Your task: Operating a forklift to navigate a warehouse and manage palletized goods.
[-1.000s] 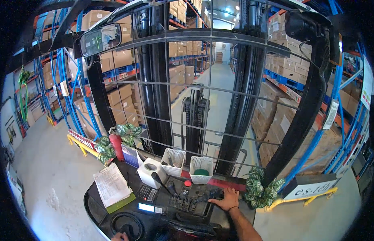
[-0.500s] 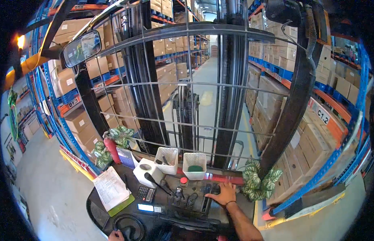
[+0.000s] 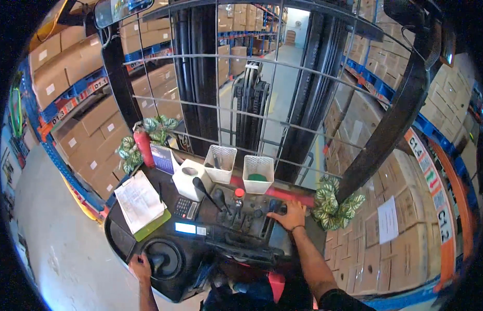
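Observation:
My left hand (image 3: 141,267) is closed at the left side of the small black steering wheel (image 3: 174,255), its fingers curled at the rim; the exact grip is partly hidden. My right hand (image 3: 291,216) rests at the right end of the dark console (image 3: 236,236). Its thumb and fingers curve around a black control lever (image 3: 273,205), and a thin dark band circles the wrist. Left of that lever stand more black levers (image 3: 221,197) and a red-topped knob (image 3: 239,193). A small lit display (image 3: 185,228) sits nearer the wheel.
Clipped papers (image 3: 140,199), a calculator (image 3: 185,208), a white tissue box (image 3: 189,179) and two white baskets (image 3: 258,175) line the dash. Leafy plants (image 3: 332,202) flank it. Beyond the wire guard (image 3: 272,116) stand dark mast columns (image 3: 192,78) and racks of cartons (image 3: 96,129).
The view has tilted down and the racks have shifted past. More of my left hand and the steering wheel shows now. My right hand stays by the same lever.

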`<state>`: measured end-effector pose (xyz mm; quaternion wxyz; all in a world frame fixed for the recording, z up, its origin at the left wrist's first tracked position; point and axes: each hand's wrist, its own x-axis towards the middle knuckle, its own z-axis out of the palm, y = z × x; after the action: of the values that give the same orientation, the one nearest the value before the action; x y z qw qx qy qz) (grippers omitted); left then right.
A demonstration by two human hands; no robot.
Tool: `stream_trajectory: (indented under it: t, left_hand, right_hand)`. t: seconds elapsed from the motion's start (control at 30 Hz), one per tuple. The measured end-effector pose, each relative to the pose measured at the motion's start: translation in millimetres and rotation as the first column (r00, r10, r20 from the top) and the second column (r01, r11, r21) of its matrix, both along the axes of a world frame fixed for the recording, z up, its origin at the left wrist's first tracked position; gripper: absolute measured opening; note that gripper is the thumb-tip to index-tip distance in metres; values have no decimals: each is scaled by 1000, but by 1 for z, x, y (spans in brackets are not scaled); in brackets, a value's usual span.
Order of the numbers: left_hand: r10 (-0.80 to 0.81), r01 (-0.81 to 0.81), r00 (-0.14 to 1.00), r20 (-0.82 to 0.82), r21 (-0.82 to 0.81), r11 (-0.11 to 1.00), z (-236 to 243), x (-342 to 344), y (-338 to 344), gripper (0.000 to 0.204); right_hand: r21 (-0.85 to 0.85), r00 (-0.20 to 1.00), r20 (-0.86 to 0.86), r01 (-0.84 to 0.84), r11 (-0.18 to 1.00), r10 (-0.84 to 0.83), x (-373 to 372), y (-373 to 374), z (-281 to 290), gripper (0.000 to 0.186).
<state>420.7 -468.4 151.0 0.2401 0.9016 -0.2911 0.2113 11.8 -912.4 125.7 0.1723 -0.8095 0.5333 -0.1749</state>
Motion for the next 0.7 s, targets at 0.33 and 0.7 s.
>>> stream_trajectory:
  t: [0.33,0.7]
  left_hand:
    - [55,-52,983,-173,23,998,8,41,-9,33]
    - [169,-171,984,-58,-30,985,-18,81,-85,31]
  right_hand:
    - [-50,996,-80,25,998,-29,29,20,-19,103]
    - [64,999,-41,36,997,-33,62,-34,-26,95]
